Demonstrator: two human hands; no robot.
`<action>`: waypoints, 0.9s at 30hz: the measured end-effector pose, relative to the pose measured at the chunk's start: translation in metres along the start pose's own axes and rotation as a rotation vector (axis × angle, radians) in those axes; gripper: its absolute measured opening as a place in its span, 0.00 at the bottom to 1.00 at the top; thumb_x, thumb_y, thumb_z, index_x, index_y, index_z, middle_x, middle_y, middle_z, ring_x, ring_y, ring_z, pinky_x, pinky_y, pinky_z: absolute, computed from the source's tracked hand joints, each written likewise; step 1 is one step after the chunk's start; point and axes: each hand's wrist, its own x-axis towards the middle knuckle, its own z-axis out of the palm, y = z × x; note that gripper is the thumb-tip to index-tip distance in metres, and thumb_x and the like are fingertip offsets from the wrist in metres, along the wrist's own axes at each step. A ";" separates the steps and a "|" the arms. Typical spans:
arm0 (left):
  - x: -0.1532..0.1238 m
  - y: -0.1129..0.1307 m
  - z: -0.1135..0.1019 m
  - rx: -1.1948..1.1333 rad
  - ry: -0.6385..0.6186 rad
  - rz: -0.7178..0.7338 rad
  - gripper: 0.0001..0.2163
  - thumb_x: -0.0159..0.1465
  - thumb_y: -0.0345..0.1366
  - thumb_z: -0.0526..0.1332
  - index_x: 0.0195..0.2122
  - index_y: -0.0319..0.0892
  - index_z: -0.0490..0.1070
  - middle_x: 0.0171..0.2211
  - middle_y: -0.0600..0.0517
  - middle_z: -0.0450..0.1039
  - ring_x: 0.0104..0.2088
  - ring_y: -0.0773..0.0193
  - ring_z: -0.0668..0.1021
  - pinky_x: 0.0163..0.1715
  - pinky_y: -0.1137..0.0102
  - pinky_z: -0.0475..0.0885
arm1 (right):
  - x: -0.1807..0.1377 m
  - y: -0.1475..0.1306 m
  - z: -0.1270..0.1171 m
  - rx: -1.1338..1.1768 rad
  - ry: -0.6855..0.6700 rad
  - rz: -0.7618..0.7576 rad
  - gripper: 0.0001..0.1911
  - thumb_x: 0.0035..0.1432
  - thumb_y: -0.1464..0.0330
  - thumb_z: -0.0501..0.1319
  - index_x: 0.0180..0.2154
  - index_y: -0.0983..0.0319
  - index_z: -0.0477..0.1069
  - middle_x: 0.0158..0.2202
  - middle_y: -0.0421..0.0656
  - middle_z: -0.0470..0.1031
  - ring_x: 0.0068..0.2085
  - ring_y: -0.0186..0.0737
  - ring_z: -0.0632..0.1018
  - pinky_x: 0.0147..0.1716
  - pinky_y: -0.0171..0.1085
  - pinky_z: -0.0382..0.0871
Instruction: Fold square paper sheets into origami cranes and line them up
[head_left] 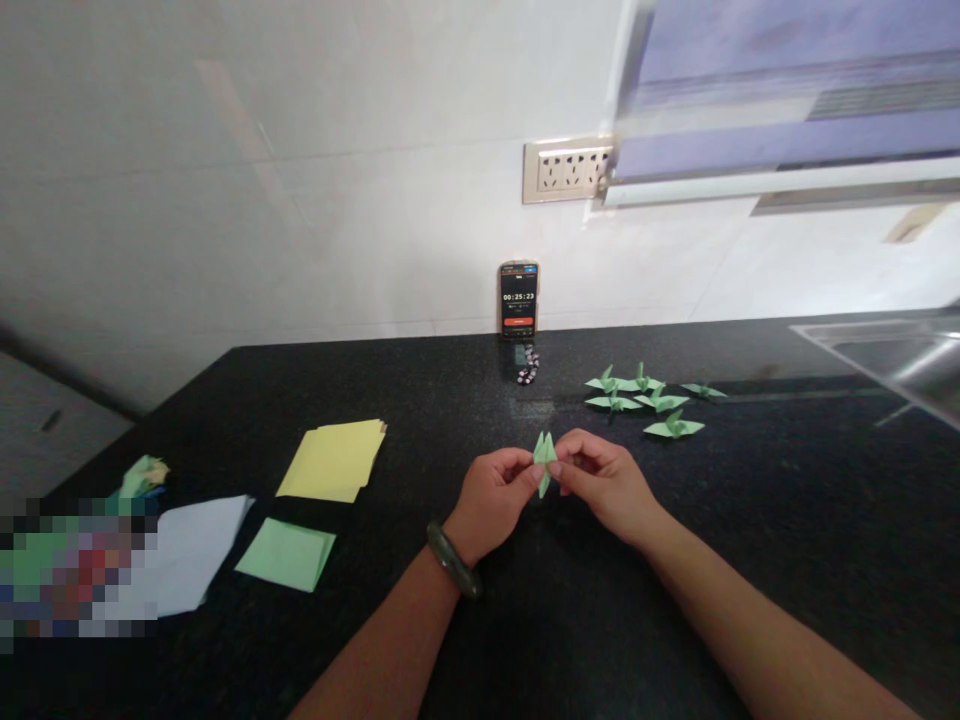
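A small, partly folded piece of green paper is held above the black countertop between both hands. My left hand, with a dark green bangle on its wrist, pinches the paper's left side. My right hand pinches its right side with fingers curled. Several finished green paper cranes lie on the counter behind and to the right of my hands.
Stacks of paper lie to the left: yellow, green and pale blue. A phone showing a timer leans against the wall with beads before it. A metal sink sits at far right.
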 end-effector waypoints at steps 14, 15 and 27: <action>-0.001 0.007 0.000 -0.290 -0.019 -0.142 0.11 0.50 0.40 0.64 0.27 0.35 0.75 0.22 0.52 0.71 0.23 0.71 0.70 0.26 0.74 0.65 | -0.001 0.000 -0.009 -0.288 -0.025 -0.394 0.07 0.52 0.73 0.58 0.30 0.58 0.74 0.29 0.41 0.68 0.30 0.33 0.72 0.27 0.33 0.65; 0.000 0.006 0.000 -0.330 -0.033 -0.162 0.11 0.50 0.40 0.65 0.28 0.35 0.75 0.22 0.52 0.72 0.23 0.71 0.70 0.27 0.74 0.66 | -0.001 -0.001 -0.010 -0.320 -0.049 -0.430 0.08 0.53 0.73 0.57 0.31 0.58 0.75 0.29 0.41 0.68 0.30 0.33 0.72 0.27 0.33 0.65; 0.000 0.004 -0.003 -0.578 -0.064 -0.263 0.09 0.51 0.37 0.64 0.26 0.34 0.74 0.22 0.51 0.71 0.24 0.70 0.73 0.29 0.72 0.69 | 0.001 -0.002 -0.013 -0.409 -0.135 -0.496 0.11 0.54 0.75 0.55 0.34 0.57 0.74 0.31 0.42 0.70 0.32 0.34 0.73 0.30 0.34 0.68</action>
